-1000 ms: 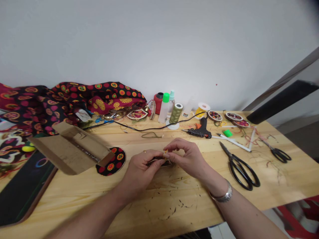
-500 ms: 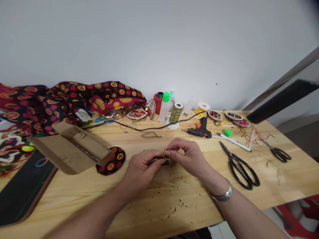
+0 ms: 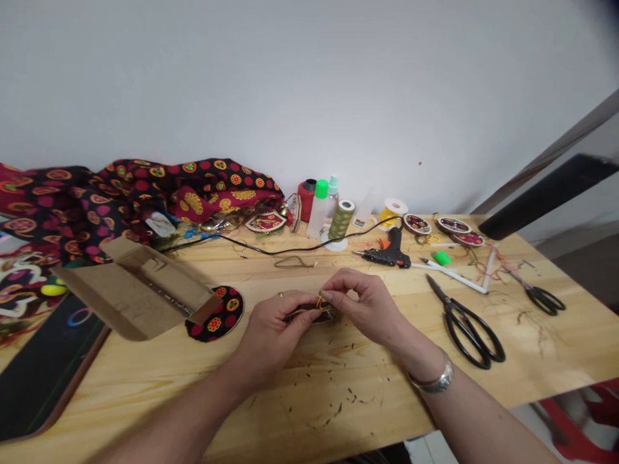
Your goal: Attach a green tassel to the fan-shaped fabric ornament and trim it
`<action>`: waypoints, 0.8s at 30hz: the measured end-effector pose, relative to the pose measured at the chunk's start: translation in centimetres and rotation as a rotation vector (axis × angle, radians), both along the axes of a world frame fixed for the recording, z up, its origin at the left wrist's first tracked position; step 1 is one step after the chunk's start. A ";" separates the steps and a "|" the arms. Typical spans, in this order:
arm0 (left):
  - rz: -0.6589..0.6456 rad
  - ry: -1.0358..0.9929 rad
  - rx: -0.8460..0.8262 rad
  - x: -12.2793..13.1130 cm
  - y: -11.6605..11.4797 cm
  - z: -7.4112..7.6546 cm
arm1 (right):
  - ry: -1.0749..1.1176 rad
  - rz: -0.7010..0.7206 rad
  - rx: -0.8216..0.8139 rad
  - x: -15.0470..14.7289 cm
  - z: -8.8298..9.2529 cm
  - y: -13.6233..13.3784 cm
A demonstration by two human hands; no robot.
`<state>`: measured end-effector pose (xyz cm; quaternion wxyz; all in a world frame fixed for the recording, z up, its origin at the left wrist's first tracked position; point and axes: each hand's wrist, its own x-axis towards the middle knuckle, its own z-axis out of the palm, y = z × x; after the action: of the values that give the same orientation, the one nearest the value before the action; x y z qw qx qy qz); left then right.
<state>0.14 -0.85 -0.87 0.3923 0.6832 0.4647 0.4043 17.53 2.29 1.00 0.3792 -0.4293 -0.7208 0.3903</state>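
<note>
My left hand [image 3: 271, 325] is closed around a small dark patterned piece [image 3: 316, 316] that rests low over the wooden table [image 3: 338, 393]. My right hand [image 3: 360, 303] pinches a small yellow loop [image 3: 320, 301] at the top of that piece, fingertips pressed together. Both hands meet at the middle of the table. Most of the dark piece is hidden by my fingers. A silver bracelet [image 3: 432, 380] sits on my right wrist.
Large black scissors [image 3: 467, 322] lie right of my hands, smaller scissors [image 3: 536, 293] further right. A black glue gun [image 3: 389, 251], thread spools [image 3: 341, 222] and bottles stand at the back. An open cardboard box [image 3: 138, 290], a round fabric disc [image 3: 220, 312] and patterned cloth [image 3: 145, 190] are left.
My right hand's fingertips have dropped slightly and closed tighter on the yellow loop. The left hand and the dark piece have stayed in place.
</note>
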 end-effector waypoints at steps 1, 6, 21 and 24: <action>0.001 -0.001 -0.001 0.0 0.0 -0.1 | -0.003 0.003 0.003 0.0 0.0 0.0; 0.006 -0.007 -0.006 -0.1 0.0 -0.3 | -0.006 0.015 0.004 0.1 -0.1 0.0; -0.004 0.013 -0.012 0.0 0.0 0.2 | 0.037 0.039 -0.017 0.0 0.0 0.0; -0.017 0.005 -0.017 0.0 0.0 0.1 | 0.040 0.041 -0.007 0.0 0.0 -0.1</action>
<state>0.10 -0.85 -0.73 0.4002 0.6848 0.4632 0.3953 17.53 2.23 1.05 0.3837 -0.4078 -0.7204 0.4093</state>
